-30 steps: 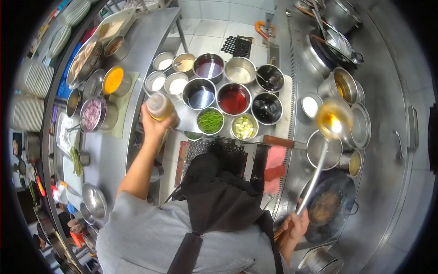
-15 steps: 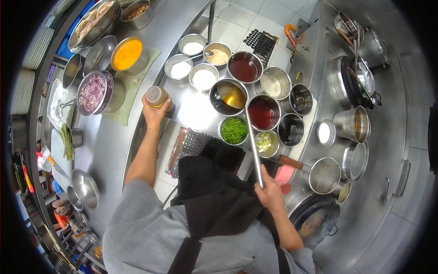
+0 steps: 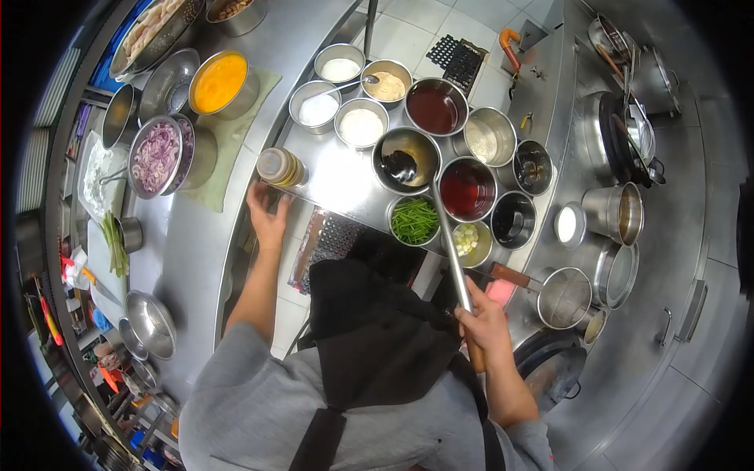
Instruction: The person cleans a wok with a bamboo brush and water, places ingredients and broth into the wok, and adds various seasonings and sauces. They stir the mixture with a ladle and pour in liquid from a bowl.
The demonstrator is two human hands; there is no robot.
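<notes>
My left hand (image 3: 269, 222) is open at the edge of the steel shelf, fingers apart. Just beyond its fingertips stands a capped jar (image 3: 281, 167) with a yellowish label. My right hand (image 3: 484, 322) is closed around the handle of a long ladle (image 3: 453, 255). The ladle's shaft slants up over a pot of chopped greens (image 3: 414, 220) and a pot of cut white-green pieces (image 3: 466, 239). Its dark bowl rests inside a steel pot of oil-coloured liquid (image 3: 428, 153).
Around them stand pots of white powder (image 3: 362, 125), tan powder (image 3: 386, 83) and red liquid (image 3: 469, 188). At left are sliced onions (image 3: 155, 157) and an orange-yellow liquid (image 3: 220, 84). A wood-handled strainer (image 3: 564, 298) and a wok (image 3: 550, 373) sit at right.
My left hand has let go of the jar and drawn slightly back; the jar stands on the shelf. My right hand has shifted right and down with the ladle. The view has moved slightly.
</notes>
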